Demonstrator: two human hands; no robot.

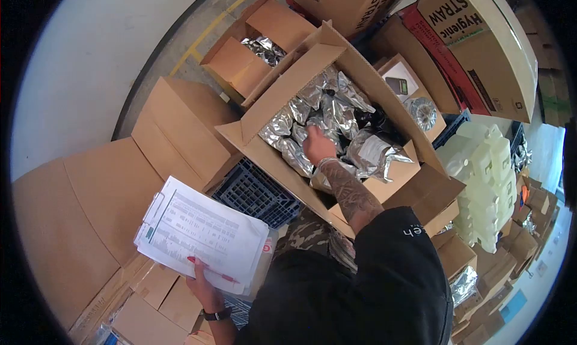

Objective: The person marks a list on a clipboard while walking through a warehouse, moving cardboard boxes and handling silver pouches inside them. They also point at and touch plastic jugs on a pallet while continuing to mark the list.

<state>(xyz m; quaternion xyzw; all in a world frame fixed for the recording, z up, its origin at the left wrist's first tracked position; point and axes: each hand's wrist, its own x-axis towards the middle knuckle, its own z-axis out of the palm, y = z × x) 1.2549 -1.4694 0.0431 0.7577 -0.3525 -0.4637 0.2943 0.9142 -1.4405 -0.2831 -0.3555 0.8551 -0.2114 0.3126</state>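
My left hand [205, 290] grips the lower edge of a clipboard [146, 223] stacked with printed papers [198, 228]. A red pen [216, 272] lies across the sheets by my thumb. Inside a large open cardboard box [288, 87] are several silver foil bags [339, 114]. My right hand [318, 145] reaches down among them, its fingers curled on a foil bag [299, 156] near the middle; the fingertips are partly hidden. One bag with a white label [374, 150] lies to the right of that hand.
A smaller open carton [282, 24] with foil bags stands behind. Blue plastic pallets [255, 192] show beneath the box. At right are a "Hygienic STRAW" carton [481, 51], a tape roll [422, 114] and translucent plastic containers [484, 183]. Flattened cardboard [84, 207] fills the left.
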